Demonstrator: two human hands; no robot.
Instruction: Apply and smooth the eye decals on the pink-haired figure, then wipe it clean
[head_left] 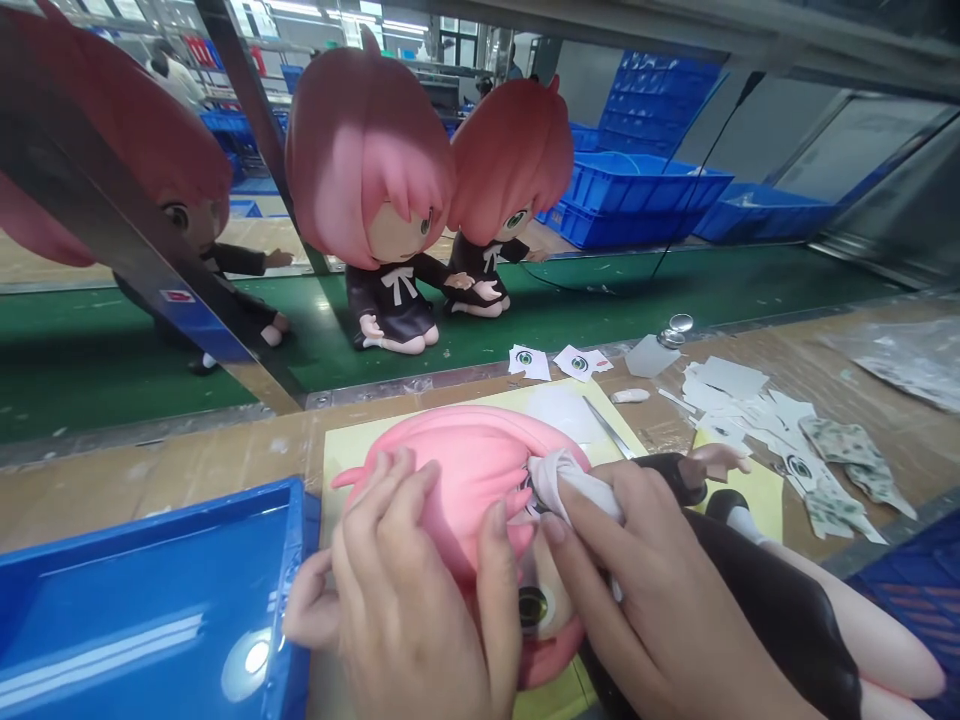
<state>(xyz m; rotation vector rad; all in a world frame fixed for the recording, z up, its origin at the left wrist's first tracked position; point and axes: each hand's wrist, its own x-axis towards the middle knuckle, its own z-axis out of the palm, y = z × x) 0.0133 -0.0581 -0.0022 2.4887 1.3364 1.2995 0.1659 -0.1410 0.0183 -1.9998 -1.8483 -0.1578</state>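
1x fig., pink hair, dark clothes, lying on yellow sheet atop worktop, head toward L. L hand: spread over hair, thumb apart. R hand: pinching white cloth against face, at one eye. Adj.: 1x blue tray, L side; misc. paper scraps, R side. Rear: 3x similar figs., seated upright on green surface.

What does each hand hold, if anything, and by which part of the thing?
The right hand holds a cloth by its bunched front part. The left hand lies spread over the doll's hair, without a visible grip.
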